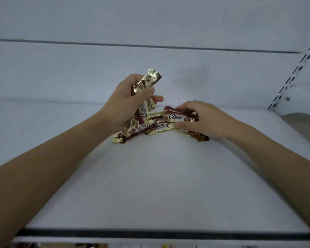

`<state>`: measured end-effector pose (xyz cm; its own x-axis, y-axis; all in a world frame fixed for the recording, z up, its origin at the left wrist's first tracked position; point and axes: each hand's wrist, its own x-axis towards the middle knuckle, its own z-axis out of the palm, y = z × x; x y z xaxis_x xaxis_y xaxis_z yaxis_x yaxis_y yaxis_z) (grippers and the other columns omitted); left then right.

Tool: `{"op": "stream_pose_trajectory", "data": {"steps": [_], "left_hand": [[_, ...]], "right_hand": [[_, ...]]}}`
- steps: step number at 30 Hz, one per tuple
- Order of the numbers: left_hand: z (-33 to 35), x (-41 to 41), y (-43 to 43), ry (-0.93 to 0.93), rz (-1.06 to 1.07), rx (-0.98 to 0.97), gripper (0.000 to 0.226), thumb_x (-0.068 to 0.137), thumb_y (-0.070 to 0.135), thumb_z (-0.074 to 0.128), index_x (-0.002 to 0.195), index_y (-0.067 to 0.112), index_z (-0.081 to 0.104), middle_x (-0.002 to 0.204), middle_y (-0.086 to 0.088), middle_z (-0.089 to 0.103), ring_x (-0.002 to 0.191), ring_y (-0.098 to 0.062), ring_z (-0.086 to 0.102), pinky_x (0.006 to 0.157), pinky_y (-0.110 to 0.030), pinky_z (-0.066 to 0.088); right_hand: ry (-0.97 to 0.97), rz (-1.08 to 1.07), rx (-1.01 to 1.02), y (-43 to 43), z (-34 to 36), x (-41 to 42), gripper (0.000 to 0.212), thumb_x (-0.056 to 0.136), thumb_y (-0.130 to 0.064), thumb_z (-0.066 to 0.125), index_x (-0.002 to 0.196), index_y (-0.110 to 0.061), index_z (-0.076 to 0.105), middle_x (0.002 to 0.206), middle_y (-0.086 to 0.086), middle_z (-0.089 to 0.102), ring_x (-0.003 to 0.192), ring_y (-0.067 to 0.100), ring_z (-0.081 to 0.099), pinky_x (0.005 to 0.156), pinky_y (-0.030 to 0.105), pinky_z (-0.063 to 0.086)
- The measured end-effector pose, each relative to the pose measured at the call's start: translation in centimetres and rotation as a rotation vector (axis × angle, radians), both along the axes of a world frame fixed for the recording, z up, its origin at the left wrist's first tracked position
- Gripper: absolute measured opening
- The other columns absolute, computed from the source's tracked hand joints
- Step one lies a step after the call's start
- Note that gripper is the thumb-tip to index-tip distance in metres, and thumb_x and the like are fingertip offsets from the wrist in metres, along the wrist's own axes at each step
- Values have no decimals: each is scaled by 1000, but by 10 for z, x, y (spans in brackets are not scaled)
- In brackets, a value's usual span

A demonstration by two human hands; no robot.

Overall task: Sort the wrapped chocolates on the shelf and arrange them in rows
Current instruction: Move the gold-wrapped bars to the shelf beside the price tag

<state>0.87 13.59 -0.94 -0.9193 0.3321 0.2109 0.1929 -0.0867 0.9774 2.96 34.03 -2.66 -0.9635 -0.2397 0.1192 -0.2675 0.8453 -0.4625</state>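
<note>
our left hand (131, 99) is clenched round a bundle of bars (147, 81), held up off the shelf (159, 176) with their long axis nearly upright, tops leaning a little right. our right hand (206, 120) sits at the right side of the loose pile (143, 128), which lies near the shelf's back edge, about midway along it. its thumb and fingers pinch the red bar (177, 116) on top of that pile. this bar lies lengthwise along the back edge, its free end pointing left toward the bundle, just beside it. we judge the next move is a short carry leftward, turning the bar from flat to upright to join the bundle. no rows are laid yet.
</note>
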Motion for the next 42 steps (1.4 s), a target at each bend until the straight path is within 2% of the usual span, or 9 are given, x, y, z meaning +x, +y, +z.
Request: {"op": "stream_pose_trajectory", "data": {"steps": [11, 17, 21, 24, 27, 29, 32, 36, 42], "left_hand": [[19, 3, -13, -153, 188, -149, 46, 83, 62, 45, 69, 18, 43, 57, 7, 48, 44, -9, 47, 49, -22, 44], [18, 8, -7, -247, 167, 39, 17, 88, 14, 49, 71, 15, 45, 67, 2, 43, 49, -8, 44, 43, -17, 39], [19, 9, -4, -265, 128, 90, 31, 83, -9, 29, 85, 12, 52, 86, -3, 50, 69, -13, 55, 55, -21, 52], [25, 11, -12, -217, -8, -148, 40, 84, -14, 24, 94, 11, 54, 102, -7, 57, 84, -15, 62, 65, -23, 58], [32, 13, -25, 51, -39, -642, 32, 91, -5, 28, 100, 15, 51, 103, 1, 58, 62, -2, 58, 40, -12, 43], [32, 11, -30, 260, -95, -949, 13, 94, 17, 45, 102, 25, 50, 106, 8, 59, 60, -1, 52, 50, -14, 40], [27, 12, -30, 279, -228, -1286, 65, 61, 66, 58, 117, 36, 44, 108, 23, 51, 75, 6, 49, 66, -16, 36], [19, 18, -23, 206, -319, -1457, 107, 45, 70, 65, 137, 33, 26, 118, 19, 38, 99, -7, 44, 86, -23, 35], [13, 18, -18, 203, -385, -1387, 52, 60, 57, 73, 99, 37, 46, 86, 20, 49, 73, 2, 48, 62, -21, 37]], "right_hand": [[-10, -60, -468, 5, 18, 11, 11, 85, -29, 61, 90, -20, 59, 77, -5, 65, 62, 4, 61, 56, 15, 47], [-60, -15, -815, 4, 19, 11, 14, 73, -28, 68, 83, -21, 63, 74, -8, 68, 70, 10, 67, 65, 24, 53], [-84, -39, -891, 7, 15, 7, 12, 75, -24, 68, 84, -20, 62, 78, -3, 69, 76, 19, 67, 76, 39, 54], [-137, -74, -966, 5, 13, 6, 6, 84, -13, 61, 86, -19, 60, 79, -3, 68, 73, 15, 66, 69, 35, 55], [-165, -60, -1003, 3, 11, 7, 7, 86, -11, 58, 87, -18, 59, 80, -1, 68, 74, 16, 66, 71, 36, 54], [-146, -77, -961, 2, 9, 7, 5, 87, -14, 59, 89, -18, 59, 85, 3, 67, 80, 21, 66, 78, 43, 53], [-105, -108, -917, -1, 8, 7, 4, 87, -18, 60, 91, -19, 60, 89, 7, 66, 85, 26, 65, 86, 50, 51], [-75, -144, -891, -1, 9, 8, 8, 86, -20, 61, 93, -17, 59, 91, 9, 65, 87, 28, 66, 87, 53, 51], [-45, -155, -855, -1, 7, 9, 3, 86, -21, 61, 89, -21, 60, 83, 2, 67, 78, 20, 66, 82, 45, 51]]}}
